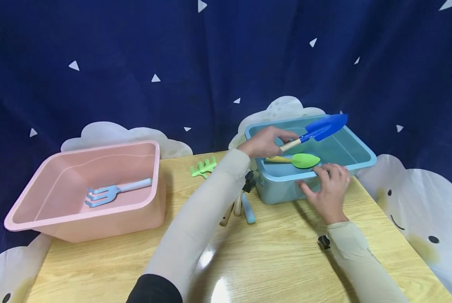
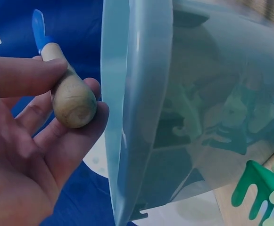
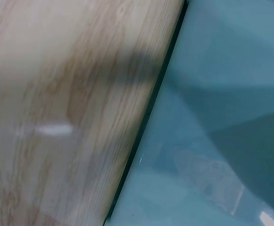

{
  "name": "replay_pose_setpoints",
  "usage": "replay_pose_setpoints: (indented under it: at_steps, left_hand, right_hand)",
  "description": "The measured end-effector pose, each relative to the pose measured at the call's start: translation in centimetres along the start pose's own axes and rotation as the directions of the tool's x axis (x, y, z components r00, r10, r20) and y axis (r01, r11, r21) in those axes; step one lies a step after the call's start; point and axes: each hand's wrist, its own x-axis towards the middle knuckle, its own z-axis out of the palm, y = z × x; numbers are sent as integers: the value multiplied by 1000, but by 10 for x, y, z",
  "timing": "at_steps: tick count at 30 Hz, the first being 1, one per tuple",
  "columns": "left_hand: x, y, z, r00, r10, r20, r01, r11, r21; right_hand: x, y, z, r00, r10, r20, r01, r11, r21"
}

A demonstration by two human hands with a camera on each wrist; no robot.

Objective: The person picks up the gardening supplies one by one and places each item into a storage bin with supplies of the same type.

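My left hand (image 1: 263,142) pinches the pale wooden handle of a blue trowel (image 1: 327,127) over the light blue bin (image 1: 283,181). The trowel's blade points up and to the right. In the left wrist view, thumb and fingers close round the handle (image 2: 73,101), beside the bin's rim. A green trowel (image 1: 305,160) with a yellow handle lies inside this bin. At the bin's front rim, my right hand (image 1: 330,191) curls its fingers over the edge, thumb by the outer wall. The right wrist view shows only the bin wall (image 3: 221,94) and tabletop, not the hand.
A pink bin (image 1: 108,225) stands at the left, holding a light blue hand fork (image 1: 110,194). Between the bins lie a green rake (image 1: 204,166) and several tool handles, one light blue (image 1: 248,210), partly hidden by my left arm. A dark blue curtain (image 1: 211,63) hangs behind the wooden table (image 1: 279,261).
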Motion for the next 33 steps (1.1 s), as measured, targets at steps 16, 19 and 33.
replay_pose_setpoints:
  at_steps: [16, 19, 33]
  left_hand:
    - [-5, -31, -5, 989, -8, -148, -14, 989, -148]
    - [-11, -35, -8, 987, -12, -158, -21, 979, -203]
    - [-60, -47, -13, 978, 49, -201, -65, 995, -70]
  right_hand:
    - [5, -13, 20, 1000, -1, 27, 0, 999, 42]
    - [7, -15, 21, 1000, 2, 29, -4, 999, 51]
    - [10, -15, 26, 1000, 1, 22, -2, 998, 64]
